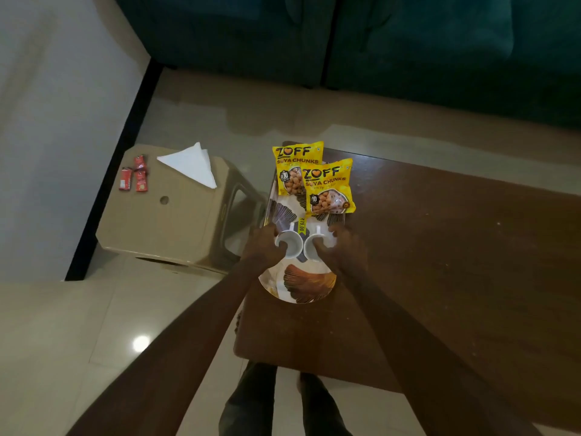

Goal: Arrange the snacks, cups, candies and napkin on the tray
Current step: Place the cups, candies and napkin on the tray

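A patterned tray [298, 284] lies on the left end of a brown table [440, 262]. Two yellow snack packets, one [294, 165] behind the other [330, 190], overlap at the tray's far end. Two white cups stand side by side in the tray's middle. My left hand [262, 248] grips the left cup [290, 245], thumb inside its rim. My right hand [341, 250] grips the right cup [314, 248] the same way. A folded white napkin [190, 165] and three red candies [135, 174] lie on a beige stool at the left.
The beige plastic stool [176, 221] stands just left of the table on a glossy tiled floor. A dark green sofa [377, 42] runs along the back. A white wall with a black skirting is at the far left. My feet show below the table's near edge.
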